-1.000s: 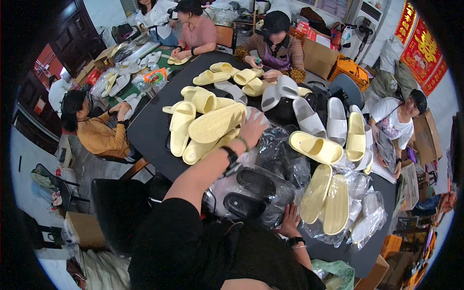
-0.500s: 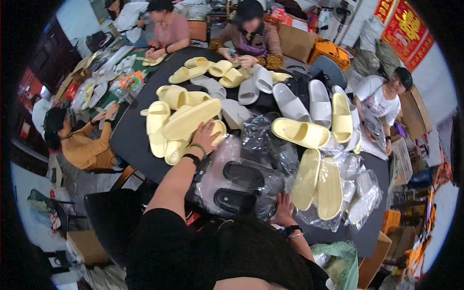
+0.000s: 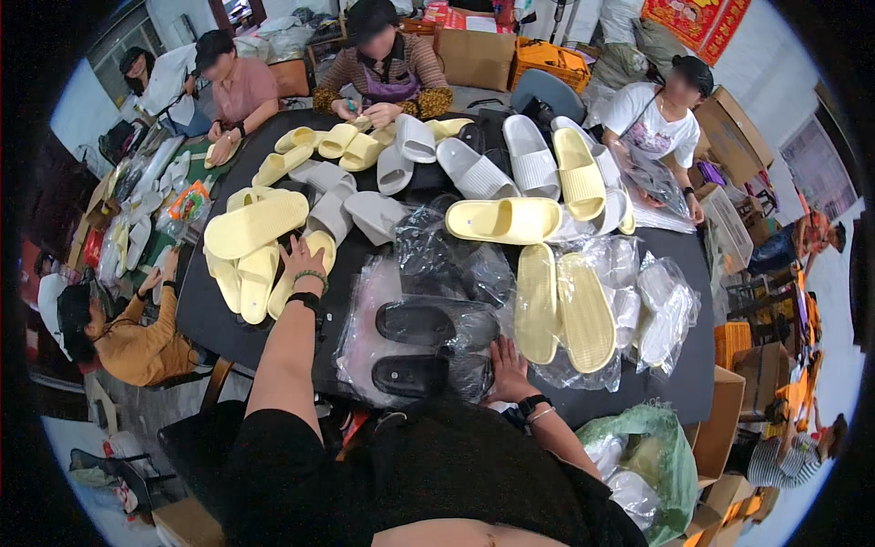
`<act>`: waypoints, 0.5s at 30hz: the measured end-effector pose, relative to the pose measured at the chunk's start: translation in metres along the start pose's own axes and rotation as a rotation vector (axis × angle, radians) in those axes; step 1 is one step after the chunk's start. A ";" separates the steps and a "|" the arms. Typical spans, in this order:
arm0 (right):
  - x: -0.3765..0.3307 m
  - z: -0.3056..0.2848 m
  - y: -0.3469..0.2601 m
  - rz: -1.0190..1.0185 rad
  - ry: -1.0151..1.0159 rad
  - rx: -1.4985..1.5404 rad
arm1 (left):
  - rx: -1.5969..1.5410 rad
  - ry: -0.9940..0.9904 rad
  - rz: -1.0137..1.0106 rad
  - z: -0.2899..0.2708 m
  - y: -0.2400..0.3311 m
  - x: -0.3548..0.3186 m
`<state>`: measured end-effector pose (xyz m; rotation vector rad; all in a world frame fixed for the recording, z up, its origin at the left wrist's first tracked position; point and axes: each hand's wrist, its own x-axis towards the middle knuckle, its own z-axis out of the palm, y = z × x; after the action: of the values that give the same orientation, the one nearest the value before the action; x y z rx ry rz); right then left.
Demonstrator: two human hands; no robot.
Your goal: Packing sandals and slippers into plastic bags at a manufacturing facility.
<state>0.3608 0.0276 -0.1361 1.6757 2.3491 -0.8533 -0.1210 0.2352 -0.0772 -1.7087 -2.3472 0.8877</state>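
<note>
My left hand (image 3: 303, 263) lies with fingers spread on the near edge of a pile of yellow slippers (image 3: 258, 225) at the table's left side. In front of me lies a pair of black slippers (image 3: 415, 324) in clear plastic, side by side. My right hand (image 3: 507, 372) rests at the right end of that pack, fingers stretched out, gripping nothing. Just beyond it lies a bagged pair of yellow slippers (image 3: 588, 310), soles up. Next to the pile are grey slippers (image 3: 375, 217), and one loose yellow slipper (image 3: 504, 220) lies across the middle.
More grey slippers (image 3: 531, 155) stand along the far side of the dark table (image 3: 602, 401). Crumpled clear bags (image 3: 428, 246) lie mid-table. A green sack (image 3: 679, 456) with bagged items is at the lower right. Co-workers sit or stand around, one (image 3: 378, 68) straight across.
The whole view has shifted. My left hand and the yellow slipper pile have moved left, away from the black pair. Grey slippers beside the pile show more. My right hand stays by the black pair.
</note>
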 end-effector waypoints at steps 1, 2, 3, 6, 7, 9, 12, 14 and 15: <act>-0.001 0.001 0.002 0.015 -0.004 -0.016 | 0.011 0.166 0.031 -0.021 0.014 -0.011; -0.004 0.002 0.005 0.029 -0.008 -0.031 | -0.039 0.107 0.136 -0.044 0.029 -0.023; -0.004 0.004 0.007 0.015 0.006 -0.024 | -0.097 0.231 0.172 -0.054 0.041 -0.033; -0.003 0.005 0.010 0.011 -0.005 0.013 | -0.439 0.248 0.377 -0.099 0.080 -0.056; -0.003 0.006 0.011 0.011 -0.002 0.012 | -0.645 0.245 0.493 -0.108 0.096 -0.059; -0.003 0.009 0.017 -0.012 0.051 0.005 | -1.040 0.173 0.679 -0.137 0.137 -0.072; -0.002 -0.010 0.005 0.044 -0.052 0.062 | -1.498 -0.043 0.802 -0.181 0.197 -0.097; 0.000 0.004 0.011 0.040 -0.021 0.049 | -1.527 0.044 0.836 -0.203 0.236 -0.105; 0.007 0.016 0.014 -0.006 0.049 0.027 | -1.606 0.119 0.867 -0.192 0.265 -0.090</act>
<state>0.3675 0.0279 -0.1577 1.7195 2.3859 -0.8590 0.2117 0.2819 -0.0322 -3.0529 -2.0520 -1.6402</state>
